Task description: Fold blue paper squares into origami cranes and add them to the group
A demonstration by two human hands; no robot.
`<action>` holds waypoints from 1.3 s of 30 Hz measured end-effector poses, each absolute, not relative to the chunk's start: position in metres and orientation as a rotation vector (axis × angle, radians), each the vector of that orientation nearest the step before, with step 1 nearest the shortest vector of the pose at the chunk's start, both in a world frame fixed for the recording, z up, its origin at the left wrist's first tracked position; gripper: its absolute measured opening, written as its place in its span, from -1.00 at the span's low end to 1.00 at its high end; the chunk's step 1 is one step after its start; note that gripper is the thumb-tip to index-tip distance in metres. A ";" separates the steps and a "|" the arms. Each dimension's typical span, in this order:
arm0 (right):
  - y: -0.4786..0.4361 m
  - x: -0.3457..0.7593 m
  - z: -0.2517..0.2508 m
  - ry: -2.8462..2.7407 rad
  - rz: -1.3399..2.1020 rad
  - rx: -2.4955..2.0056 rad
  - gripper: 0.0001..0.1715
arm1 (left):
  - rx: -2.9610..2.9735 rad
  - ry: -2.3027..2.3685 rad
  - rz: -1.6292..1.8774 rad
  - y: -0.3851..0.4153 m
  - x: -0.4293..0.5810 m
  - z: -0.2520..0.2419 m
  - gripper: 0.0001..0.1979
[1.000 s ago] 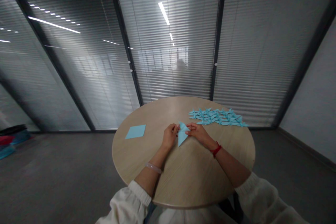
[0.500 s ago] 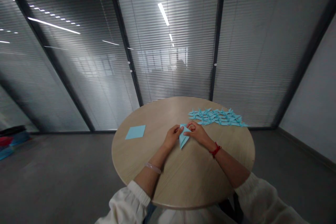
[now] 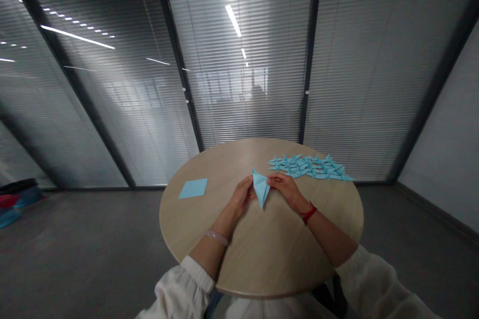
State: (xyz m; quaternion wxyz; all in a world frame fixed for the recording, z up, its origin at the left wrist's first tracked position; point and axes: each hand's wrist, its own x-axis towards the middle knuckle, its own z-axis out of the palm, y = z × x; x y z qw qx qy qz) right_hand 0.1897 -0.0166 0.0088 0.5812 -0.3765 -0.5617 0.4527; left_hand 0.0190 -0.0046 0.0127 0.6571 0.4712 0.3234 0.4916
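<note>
A light-blue folded paper [image 3: 261, 189], kite-shaped with its long point toward me, is held up between my hands over the middle of the table. My right hand [image 3: 287, 190] pinches its right corner between thumb and fingers. Along the left edge, my left hand [image 3: 241, 196] grips the paper, its fingertips partly hidden behind it. A crease runs down the paper's lower part, and one corner sticks up at the top left.
Several blue folded paper cranes [image 3: 309, 166] lie close together at the back right of the round wooden table [image 3: 269, 259]. A flat blue paper sheet [image 3: 193, 188] rests on the left side. Glass panels with blinds [image 3: 243, 109] stand behind the table.
The folded paper has been turned and spread, so its top corner now points up. My left thumb has come off its front, and my right fingers have shifted to its right corner.
</note>
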 end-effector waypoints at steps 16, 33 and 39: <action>-0.010 0.192 0.003 -1.364 0.891 -0.943 -0.67 | 1.157 0.776 1.035 -0.008 0.020 0.014 -0.64; -0.004 0.199 -0.002 -1.094 0.840 -0.939 -0.62 | 1.254 0.767 1.076 -0.004 0.017 0.007 -0.51; -0.005 0.195 -0.001 -1.242 0.975 -0.908 -0.44 | 1.421 0.879 1.078 -0.002 0.014 0.010 -0.52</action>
